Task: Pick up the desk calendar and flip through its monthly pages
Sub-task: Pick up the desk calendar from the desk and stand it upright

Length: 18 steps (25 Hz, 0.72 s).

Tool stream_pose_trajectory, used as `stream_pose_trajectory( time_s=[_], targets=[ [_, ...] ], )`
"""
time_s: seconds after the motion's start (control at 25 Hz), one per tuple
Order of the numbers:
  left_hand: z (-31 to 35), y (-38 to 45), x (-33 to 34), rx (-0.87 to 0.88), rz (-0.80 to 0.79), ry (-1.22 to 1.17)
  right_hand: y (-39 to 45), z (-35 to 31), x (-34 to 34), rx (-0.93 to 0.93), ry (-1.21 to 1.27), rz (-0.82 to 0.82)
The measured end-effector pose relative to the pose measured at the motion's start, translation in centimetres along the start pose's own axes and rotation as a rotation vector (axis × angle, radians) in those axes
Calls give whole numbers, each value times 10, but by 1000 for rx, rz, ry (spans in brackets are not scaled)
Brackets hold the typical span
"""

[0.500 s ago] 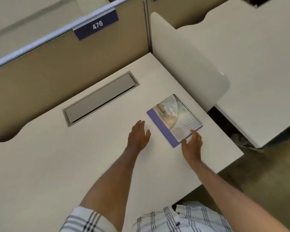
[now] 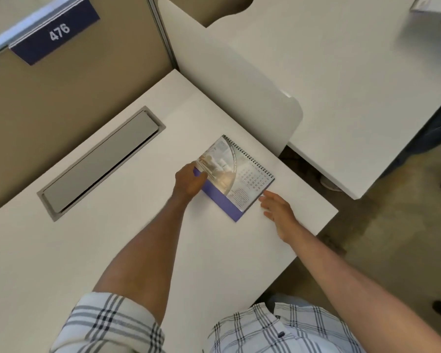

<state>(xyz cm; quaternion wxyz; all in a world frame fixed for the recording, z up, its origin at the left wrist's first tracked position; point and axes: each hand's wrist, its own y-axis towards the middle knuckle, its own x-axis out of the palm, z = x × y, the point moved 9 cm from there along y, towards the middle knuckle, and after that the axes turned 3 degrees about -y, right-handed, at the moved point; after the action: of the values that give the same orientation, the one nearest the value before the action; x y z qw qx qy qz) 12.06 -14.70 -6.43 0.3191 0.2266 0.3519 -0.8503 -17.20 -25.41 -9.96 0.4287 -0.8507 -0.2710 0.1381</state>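
Note:
A spiral-bound desk calendar [image 2: 236, 175] lies flat on the white desk [image 2: 112, 250], near its right edge. It has a purple base, a picture page and a date grid, with the wire binding along its far right side. My left hand [image 2: 189, 183] rests on the calendar's left corner, thumb on the page and fingers curled at its edge. My right hand [image 2: 278, 207] lies beside the calendar's near right corner, fingers apart, the tips touching or nearly touching the edge.
A grey cable-tray lid [image 2: 99, 161] is set into the desk to the left. A tan partition with a "476" label [image 2: 55, 34] stands behind. A white divider panel [image 2: 229, 80] rises at the right, with a neighbouring desk [image 2: 341, 85] beyond.
My left hand has moved right from the bare desk onto the calendar's left corner. My right hand has stayed at the near right corner. The view has come closer.

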Motion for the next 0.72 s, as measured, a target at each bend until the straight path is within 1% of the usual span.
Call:
stream_pose_trajectory(
  time_s=[0.16, 0.28, 0.4, 0.56, 0.72],
  targets=[
    [-12, 6, -2, -31, 41, -23, 6, 1, -2, 45, 75, -89],
    [-17, -2, -4, -70, 48, -108, 6, -2, 0, 38, 73, -128],
    [-20, -24, -1, -98, 39, -233, -2, -4, 4, 9, 42, -128],
    [-55, -61, -17, -188, 152, -490, -15, -2, 23, -36, -24, -170],
    [-107, -115, -55, -245, 299, -613, -33, 3, 65, -96, -137, -276]
  ],
)
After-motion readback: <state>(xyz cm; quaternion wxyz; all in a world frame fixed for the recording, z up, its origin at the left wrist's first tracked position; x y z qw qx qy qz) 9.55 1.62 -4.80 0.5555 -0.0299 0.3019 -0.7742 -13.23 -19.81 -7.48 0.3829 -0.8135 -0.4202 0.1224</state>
